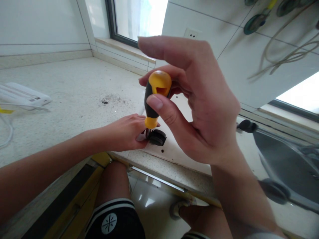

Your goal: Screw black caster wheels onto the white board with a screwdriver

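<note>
My right hand [199, 96] is closed on a stubby screwdriver [152, 103] with a yellow and black handle, thumb on the near side and fingers behind it. The screwdriver stands nearly upright, its metal shaft pointing down beside a small black caster wheel [157, 137]. Low at the counter edge, my left hand [128, 132] pinches around the caster's base next to the shaft; its fingertips are partly hidden by the handle. Beneath the caster lies a white panel [174, 156] with small dark holes. Where the screwdriver's tip meets the work is hidden.
Dark crumbs [109, 99] are scattered on the speckled counter [74, 86]. A white device with a cable [25, 94] lies at left. To the right, metal bars with black ends [246, 126] cross a grey basin [281, 159]. A wall socket [192, 34] and hanging cords [286, 58] are behind.
</note>
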